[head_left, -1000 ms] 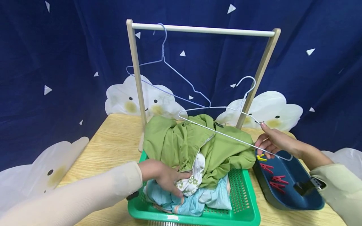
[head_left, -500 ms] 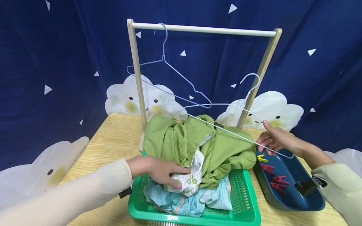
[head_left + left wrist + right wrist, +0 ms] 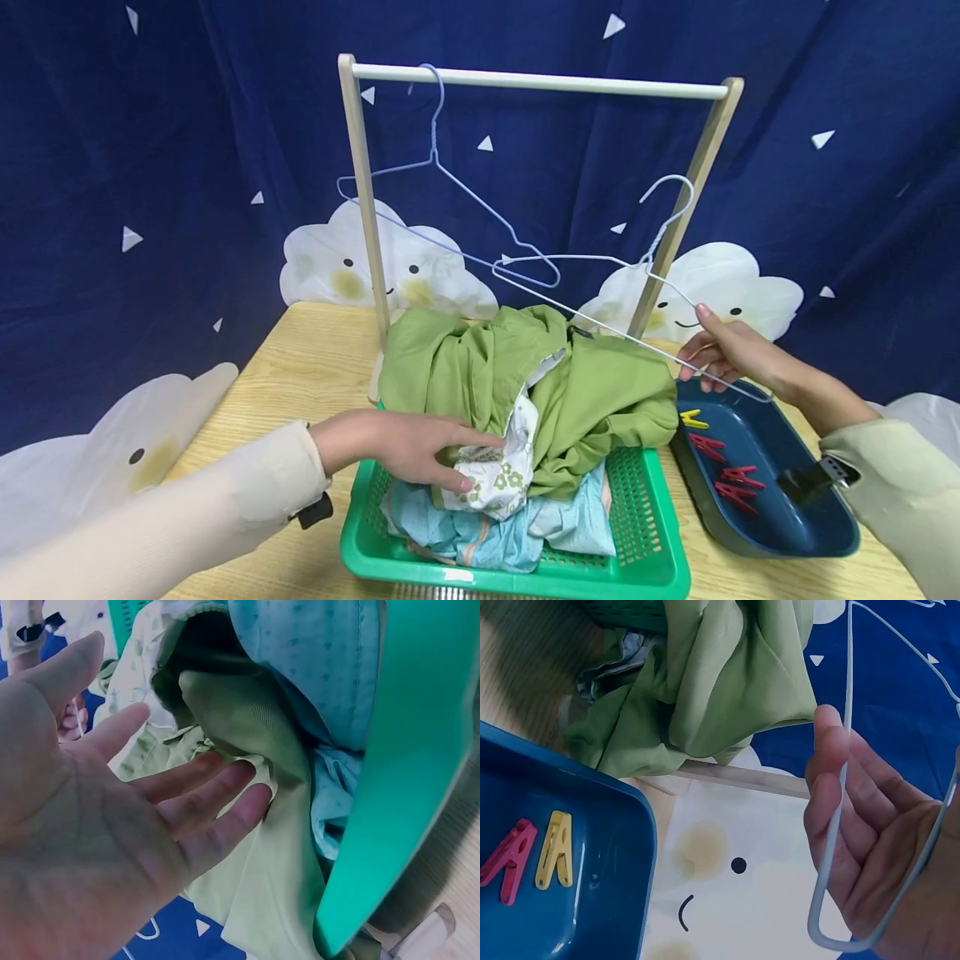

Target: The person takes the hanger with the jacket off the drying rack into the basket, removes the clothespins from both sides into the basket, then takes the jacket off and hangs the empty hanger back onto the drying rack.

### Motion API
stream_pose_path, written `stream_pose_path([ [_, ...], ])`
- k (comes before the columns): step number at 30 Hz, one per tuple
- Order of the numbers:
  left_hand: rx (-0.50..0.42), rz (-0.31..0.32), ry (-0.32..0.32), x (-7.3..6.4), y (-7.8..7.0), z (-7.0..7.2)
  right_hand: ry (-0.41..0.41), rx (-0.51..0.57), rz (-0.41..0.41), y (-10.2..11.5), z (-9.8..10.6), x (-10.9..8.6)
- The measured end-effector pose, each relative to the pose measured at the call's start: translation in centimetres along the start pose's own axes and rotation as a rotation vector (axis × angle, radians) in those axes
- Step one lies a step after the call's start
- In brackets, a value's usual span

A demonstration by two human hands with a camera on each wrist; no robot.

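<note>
My left hand (image 3: 416, 450), fingers extended and slightly spread, is at the white floral fabric (image 3: 512, 477) at the opening of a crumpled green jacket (image 3: 450, 354). In the left wrist view its fingertips overlap the jacket's green cloth (image 3: 262, 817), palm visible. The jacket lies heaped over a green basket (image 3: 585, 579), above light-blue cloth (image 3: 450, 529). My right hand (image 3: 738, 354) holds a white wire hanger (image 3: 657, 240), thumb on one shoulder and fingers by the lower wire. In the right wrist view the hanger's rounded end (image 3: 823, 874) crosses the curled fingers.
Behind the basket stands a rack with a white bar (image 3: 540, 81), where a lilac hanger (image 3: 435, 133) hangs at the left. On the right a dark blue tub (image 3: 787, 450) holds red clothespins (image 3: 738, 477) and a yellow clothespin (image 3: 692, 419). Wooden table (image 3: 300, 358) underneath.
My left hand has drawn back left from the light-blue cloth, and more of the floral fabric shows. My right hand has raised the white hanger slightly, and its hook is higher.
</note>
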State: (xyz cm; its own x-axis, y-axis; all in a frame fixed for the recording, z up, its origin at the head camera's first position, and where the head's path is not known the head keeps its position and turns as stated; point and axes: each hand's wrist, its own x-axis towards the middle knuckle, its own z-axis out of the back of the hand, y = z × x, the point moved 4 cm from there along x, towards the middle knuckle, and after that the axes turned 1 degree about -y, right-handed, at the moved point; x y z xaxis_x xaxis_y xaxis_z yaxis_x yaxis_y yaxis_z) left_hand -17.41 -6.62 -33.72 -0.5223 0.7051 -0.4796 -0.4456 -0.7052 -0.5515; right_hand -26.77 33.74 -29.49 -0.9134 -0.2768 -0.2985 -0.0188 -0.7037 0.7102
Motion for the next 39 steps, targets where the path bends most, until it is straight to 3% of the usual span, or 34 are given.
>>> stream_pose_path([
  [11, -0.059, -0.085, -0.084, -0.4, -0.2, 0.4, -0.079, -0.026, 0.033, 1.3, 1.0, 0.2],
  [22, -0.035, -0.036, -0.131, -0.7, 0.0, 0.5, -0.137, -0.058, 0.054, 2.8, 2.3, 0.4],
  [39, -0.029, 0.000, -0.137, -1.1, 0.4, 0.4, -0.174, -0.087, 0.074, 5.4, 3.8, 1.6],
])
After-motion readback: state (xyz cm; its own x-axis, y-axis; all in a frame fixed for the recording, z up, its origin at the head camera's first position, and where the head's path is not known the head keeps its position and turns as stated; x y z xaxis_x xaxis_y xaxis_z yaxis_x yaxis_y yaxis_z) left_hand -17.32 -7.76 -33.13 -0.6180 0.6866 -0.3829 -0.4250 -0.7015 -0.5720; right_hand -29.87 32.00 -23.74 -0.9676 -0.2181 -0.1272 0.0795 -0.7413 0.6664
